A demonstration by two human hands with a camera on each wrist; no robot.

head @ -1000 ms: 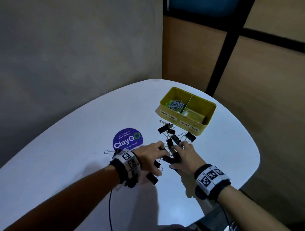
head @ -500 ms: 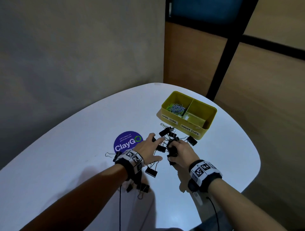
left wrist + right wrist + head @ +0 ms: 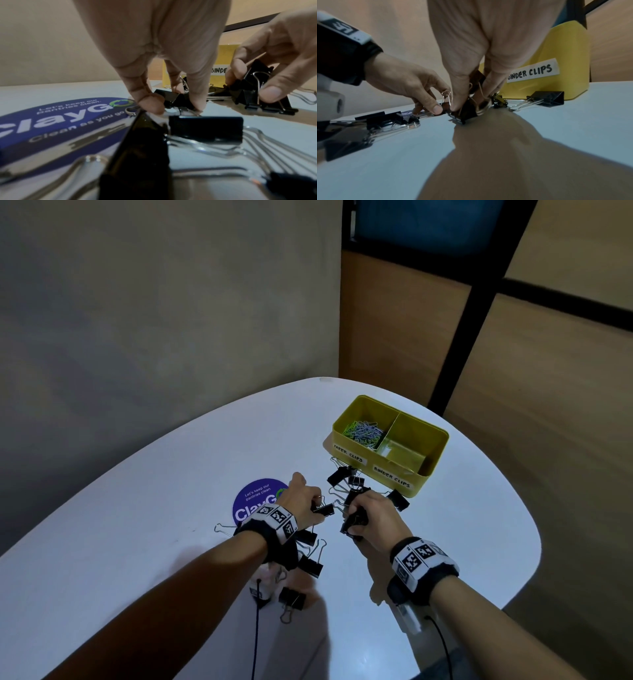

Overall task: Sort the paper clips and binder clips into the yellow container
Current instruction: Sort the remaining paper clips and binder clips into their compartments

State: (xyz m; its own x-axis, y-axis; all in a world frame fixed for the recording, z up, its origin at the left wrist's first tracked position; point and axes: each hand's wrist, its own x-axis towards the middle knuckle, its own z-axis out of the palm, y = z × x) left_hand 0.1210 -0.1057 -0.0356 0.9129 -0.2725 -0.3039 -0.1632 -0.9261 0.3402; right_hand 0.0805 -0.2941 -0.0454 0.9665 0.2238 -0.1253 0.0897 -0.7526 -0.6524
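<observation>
The yellow container [image 3: 430,465] stands on the white table, with coloured paper clips [image 3: 363,431] in its left compartment and a bare right one labelled BINDER CLIPS [image 3: 532,72]. Black binder clips [image 3: 341,474] lie scattered in front of it and near my wrists. My left hand [image 3: 306,505] pinches one black binder clip [image 3: 176,100] between thumb and fingers on the table. My right hand [image 3: 371,517] grips several black binder clips [image 3: 467,111], bunched in its curled fingers just above the tabletop.
A round blue ClayGo sticker [image 3: 255,501] lies left of my left hand. More binder clips [image 3: 293,599] lie near my left forearm. The table's rounded edge [image 3: 527,542] runs close on the right; a wall stands behind.
Both hands have moved forward toward the container. My left hand, spread open before, now pinches a binder clip; several clips are left behind near my left wrist.
</observation>
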